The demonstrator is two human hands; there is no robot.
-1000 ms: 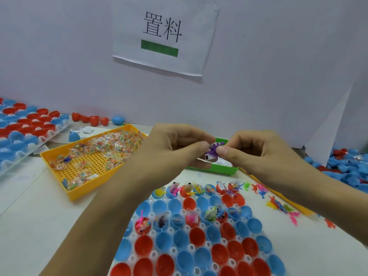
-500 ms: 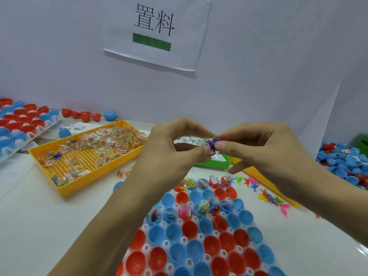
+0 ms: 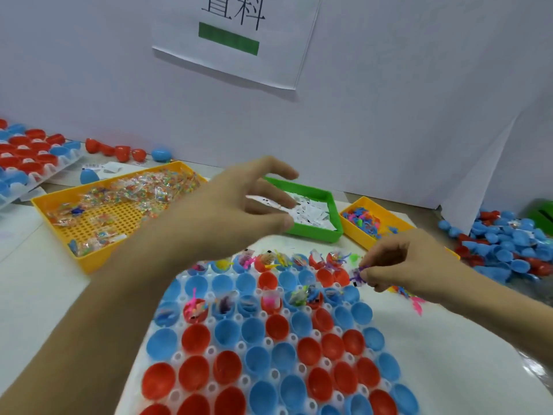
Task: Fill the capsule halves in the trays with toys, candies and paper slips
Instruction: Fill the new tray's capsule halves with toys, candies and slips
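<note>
A small purple toy [image 3: 356,275], spiky with thin limbs, sits pinched in the right hand [image 3: 401,266] at the tray's [image 3: 239,317] 2 o'clock edge, above the red and blue capsule halves [image 3: 276,326]. Its long axis cannot be made out. The left hand [image 3: 239,208] hovers with fingers spread and relaxed, holding nothing, before the green bin [image 3: 329,197] of paper slips [image 3: 311,212] at 12 o'clock.
</note>
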